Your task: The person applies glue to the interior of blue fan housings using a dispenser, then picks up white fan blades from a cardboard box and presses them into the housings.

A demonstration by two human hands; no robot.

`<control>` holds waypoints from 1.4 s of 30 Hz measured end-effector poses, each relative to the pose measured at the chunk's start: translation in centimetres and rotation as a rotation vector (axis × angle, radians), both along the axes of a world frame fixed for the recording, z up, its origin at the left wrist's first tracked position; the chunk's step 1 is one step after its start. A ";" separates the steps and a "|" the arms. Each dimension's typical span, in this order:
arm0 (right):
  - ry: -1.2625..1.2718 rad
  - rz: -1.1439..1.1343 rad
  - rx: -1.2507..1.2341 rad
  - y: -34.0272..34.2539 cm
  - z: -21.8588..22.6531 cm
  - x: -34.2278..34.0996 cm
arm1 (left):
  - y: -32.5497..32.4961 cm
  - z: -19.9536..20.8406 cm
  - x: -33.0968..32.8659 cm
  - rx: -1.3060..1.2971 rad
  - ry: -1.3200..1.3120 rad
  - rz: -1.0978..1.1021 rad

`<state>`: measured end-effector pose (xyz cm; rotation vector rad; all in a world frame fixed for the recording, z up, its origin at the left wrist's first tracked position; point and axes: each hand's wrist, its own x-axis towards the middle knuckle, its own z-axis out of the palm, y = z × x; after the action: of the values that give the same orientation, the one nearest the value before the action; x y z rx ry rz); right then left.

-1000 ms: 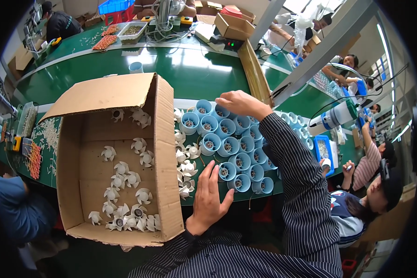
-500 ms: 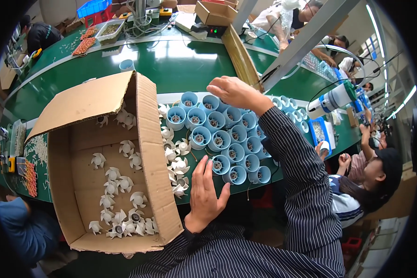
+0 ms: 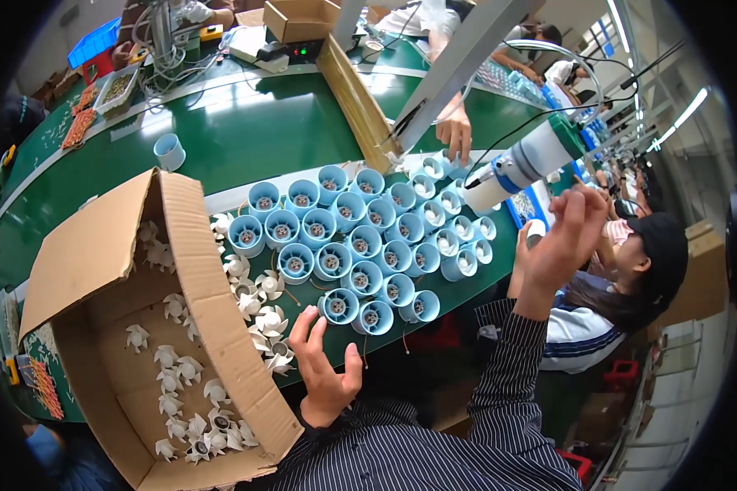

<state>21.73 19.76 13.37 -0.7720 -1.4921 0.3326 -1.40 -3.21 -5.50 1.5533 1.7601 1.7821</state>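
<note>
Close to the front edge of the table, my left hand (image 3: 326,372) is open and empty, its fingers spread beside the nearest light-blue cylindrical housings (image 3: 332,260). These stand upright in packed rows, with small motor parts and thin wires visible. My right hand (image 3: 567,241) is raised at the right, fingers loosely bent and apart, with nothing visible in it. It is near a hanging white-and-blue cylindrical tool (image 3: 522,166). Loose white fan impellers (image 3: 270,321) lie between the housings and an open cardboard box (image 3: 221,303), which holds several more.
One blue housing (image 3: 169,152) stands alone on the green table (image 3: 246,135). A grey metal post (image 3: 458,74) and a yellowish board (image 3: 354,106) rise behind the rows. Another person's hand (image 3: 454,131) reaches to the far housings; a capped person (image 3: 630,286) sits at right.
My right hand has swung from above the housings to the right and up. The left hand stays near the front row, fingers more spread. The view has turned right; another person's hand now reaches in.
</note>
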 end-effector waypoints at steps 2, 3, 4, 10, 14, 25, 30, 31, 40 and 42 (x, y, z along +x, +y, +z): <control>0.077 -0.101 0.002 1.6 -1.1 0.6 | -0.5 0.1 -0.3 -0.013 0.017 0.018; 0.178 0.050 -0.095 2.3 -1.8 0.1 | -0.8 0.1 -0.5 -0.022 0.017 0.012; 0.280 0.215 -0.188 3.5 -2.3 -0.6 | -0.8 0.0 -0.5 -0.006 0.030 0.003; 0.062 0.576 -0.339 5.7 -3.0 -1.0 | -0.9 -0.3 -0.1 0.005 0.106 0.036; 0.001 0.806 -0.367 6.4 -3.0 -1.7 | -1.0 -0.3 0.1 -0.016 0.204 0.078; 0.273 0.924 -0.537 3.9 -1.9 -1.7 | -1.9 2.4 2.2 -0.085 0.194 0.070; 0.198 1.015 -0.610 3.0 -2.2 0.6 | -0.5 5.8 3.9 -0.033 0.161 -0.257; 0.169 1.046 -0.657 2.9 -2.1 0.9 | 0.3 7.4 4.1 -0.042 0.186 -0.310; 0.218 0.953 -0.633 1.1 -3.6 0.6 | 5.2 11.4 5.8 -0.270 0.335 -0.503; 0.223 0.871 -0.631 0.5 -3.6 0.2 | 4.4 10.6 5.6 -0.509 0.247 -0.692</control>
<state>21.95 20.28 9.72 -0.4882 -1.4464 1.5463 4.19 1.20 5.07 1.8675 1.3499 0.7819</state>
